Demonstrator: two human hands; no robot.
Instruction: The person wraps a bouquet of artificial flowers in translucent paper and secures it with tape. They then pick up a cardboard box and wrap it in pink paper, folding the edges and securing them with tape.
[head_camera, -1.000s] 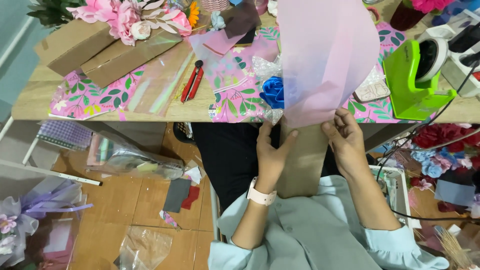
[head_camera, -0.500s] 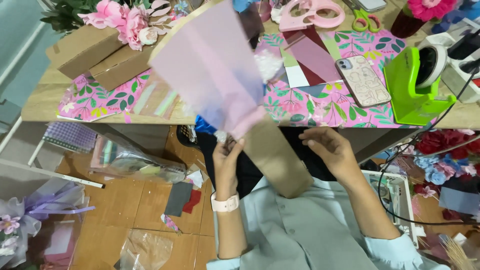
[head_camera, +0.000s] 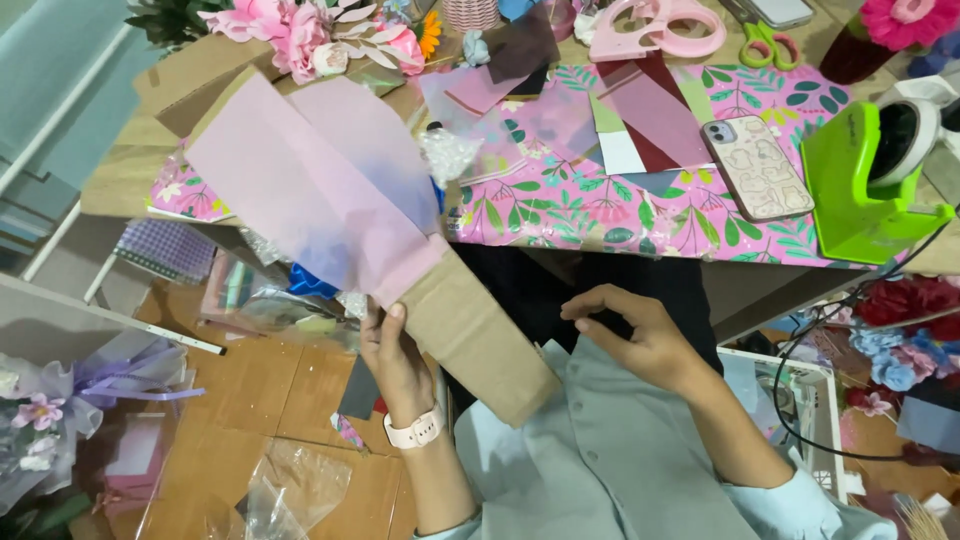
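My left hand (head_camera: 395, 362) grips a brown paper sleeve (head_camera: 475, 330) with pink translucent tissue sheets (head_camera: 310, 185) sticking out of its upper end; the bundle tilts up and to the left over the table's edge. A white watch is on that wrist. My right hand (head_camera: 640, 335) hovers to the right of the sleeve with its fingers loosely curled, holding nothing and not touching the sleeve. Both hands are in front of my grey shirt, below the table edge.
The table carries a floral-patterned mat (head_camera: 640, 200), a phone (head_camera: 757, 167), a green tape dispenser (head_camera: 865, 185), pink tape holder and scissors (head_camera: 655, 30), paper scraps (head_camera: 640, 125), cardboard (head_camera: 190, 75) and artificial flowers (head_camera: 300, 30). Plastic wrap and bags (head_camera: 250, 300) litter the floor at left.
The sleeve with tissue has swung from upright to leaning left. My right hand has let go of it and moved off to the right; only the left hand holds it now.
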